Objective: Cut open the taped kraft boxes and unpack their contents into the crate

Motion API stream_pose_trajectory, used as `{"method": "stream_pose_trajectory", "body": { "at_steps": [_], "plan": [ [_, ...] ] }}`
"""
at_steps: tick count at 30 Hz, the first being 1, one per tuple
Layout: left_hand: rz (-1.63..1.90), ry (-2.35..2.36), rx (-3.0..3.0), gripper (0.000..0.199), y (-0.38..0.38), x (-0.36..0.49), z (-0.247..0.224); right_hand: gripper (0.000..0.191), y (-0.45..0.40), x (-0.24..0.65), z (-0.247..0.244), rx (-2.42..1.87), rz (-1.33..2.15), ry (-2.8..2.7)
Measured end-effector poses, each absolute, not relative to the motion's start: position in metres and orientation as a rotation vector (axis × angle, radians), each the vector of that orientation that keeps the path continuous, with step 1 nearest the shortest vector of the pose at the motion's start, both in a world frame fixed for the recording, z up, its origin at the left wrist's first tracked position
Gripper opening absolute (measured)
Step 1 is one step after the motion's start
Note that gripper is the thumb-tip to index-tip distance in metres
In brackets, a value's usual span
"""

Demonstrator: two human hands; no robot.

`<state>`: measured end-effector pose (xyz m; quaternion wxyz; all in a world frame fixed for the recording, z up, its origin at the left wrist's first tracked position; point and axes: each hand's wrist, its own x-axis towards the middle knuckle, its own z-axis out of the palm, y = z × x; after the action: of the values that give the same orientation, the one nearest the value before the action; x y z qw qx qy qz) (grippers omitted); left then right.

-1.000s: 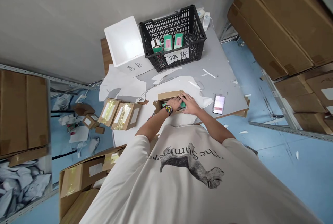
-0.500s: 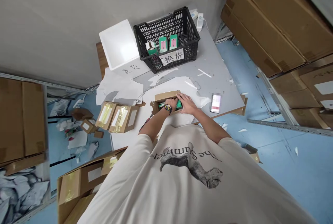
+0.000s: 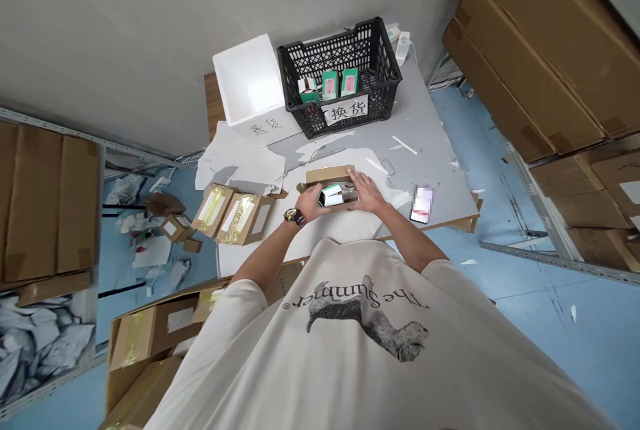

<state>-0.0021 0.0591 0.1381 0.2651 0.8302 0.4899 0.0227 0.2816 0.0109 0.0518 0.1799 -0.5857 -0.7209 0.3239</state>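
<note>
Grey wall [image 3: 150, 30], blue floor [image 3: 565, 357] scattered with paper scraps [image 3: 573, 313], metal shelving [image 3: 550, 260] stacked with cardboard cartons [image 3: 530, 63].

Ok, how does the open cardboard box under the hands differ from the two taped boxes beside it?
The open box stands unsealed, a green-and-white carton between the left hand and right hand; the taped boxes are shut. The taped boxes bear shiny tape and white labels; the open box shows neither. All are brown cardboard.

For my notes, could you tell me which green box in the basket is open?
The leftmost green box: its white flap stands open; the other two look closed.
</note>
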Motion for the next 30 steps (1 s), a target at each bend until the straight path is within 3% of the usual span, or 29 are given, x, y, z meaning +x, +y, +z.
{"method": "stream_pose_trajectory", "body": {
  "at_steps": [17, 22, 25, 30],
  "plan": [
    [1.173, 1.556, 1.501, 0.065, 0.075, -0.019, 0.176, 0.141, 0.057, 0.264, 0.074, -1.843, 0.756, -2.344],
    [1.248, 1.497, 1.446, 0.077, 0.045, -0.025, 0.179, 0.139, 0.054, 0.265, 0.086, -1.845, 0.736, -2.395],
    [1.126, 1.461, 1.518, 0.079, 0.011, -0.027, 0.17, 0.124, 0.038, 0.273, 0.091, -1.81, 0.722, -2.342],
    [0.829, 1.418, 1.666, 0.072, -0.034, -0.015, 0.147, 0.074, -0.012, 0.282, 0.098, -1.742, 0.681, -2.012]
  ]
}}
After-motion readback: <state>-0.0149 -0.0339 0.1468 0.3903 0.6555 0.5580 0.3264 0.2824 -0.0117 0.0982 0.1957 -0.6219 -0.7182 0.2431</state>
